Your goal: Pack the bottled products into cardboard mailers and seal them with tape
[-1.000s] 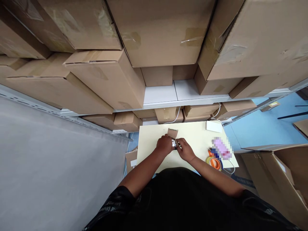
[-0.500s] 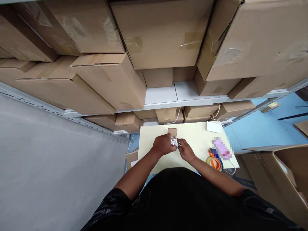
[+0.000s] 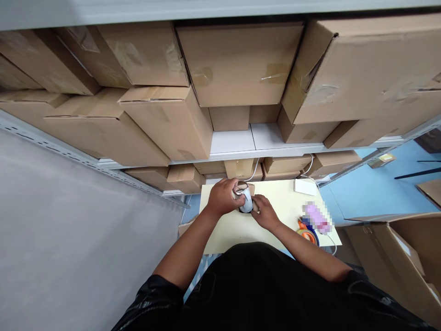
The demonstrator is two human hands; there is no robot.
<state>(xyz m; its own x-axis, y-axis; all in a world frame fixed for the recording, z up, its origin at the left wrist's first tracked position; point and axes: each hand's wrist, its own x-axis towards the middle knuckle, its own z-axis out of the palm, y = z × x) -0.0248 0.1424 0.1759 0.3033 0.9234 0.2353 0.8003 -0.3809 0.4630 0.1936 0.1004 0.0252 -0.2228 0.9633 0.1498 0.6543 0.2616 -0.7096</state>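
A pixelated patch (image 3: 316,217) hid an item beside the tape roll (image 3: 309,235); the hands' small white object (image 3: 246,205) stayed unidentifiable.

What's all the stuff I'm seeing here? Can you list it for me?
Table: one, pale yellow, below the shelves.
Small box: one, brown card, on the table behind the hands.
Silvery item: one, white-grey, between the two hands; too small to identify.
Tape dispenser: one, orange, right edge of the table.
White pad: one, far right corner of the table.
Cable: white, hanging from the shelf.
Cartons: many, brown, stacked on the shelves.
Shelf: grey-white, behind the table.
Open carton: one, brown, on the right.
Floor: blue.
Left hand: gripping the silvery item.
Right hand: touching it from the right.
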